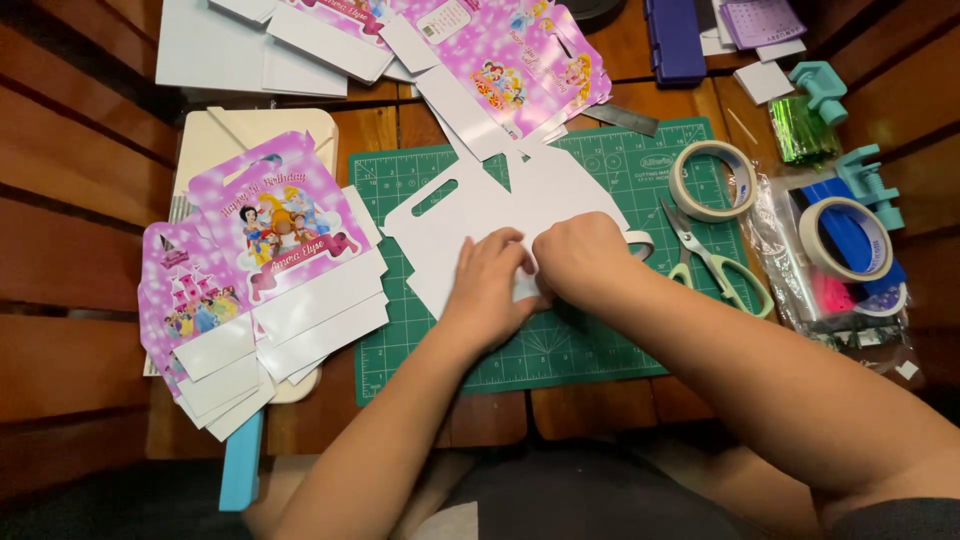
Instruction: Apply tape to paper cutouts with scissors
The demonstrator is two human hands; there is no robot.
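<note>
A white die-cut cardboard box blank (470,205) with a slot handle lies face down on the green cutting mat (600,350). My left hand (490,280) and my right hand (580,255) press side by side on its lower flap, fingers curled onto the card. A small strip of tape curls out past my right hand. Both hands touch the blank; the spot under the fingers is hidden.
A stack of pink printed box blanks (260,270) lies left of the mat, more (500,60) at the top. Right of my hands are a tape roll (712,180), green-handled scissors (720,265), a second tape roll (845,240) on plastic bags, and a blue ruler (240,460) at the lower left.
</note>
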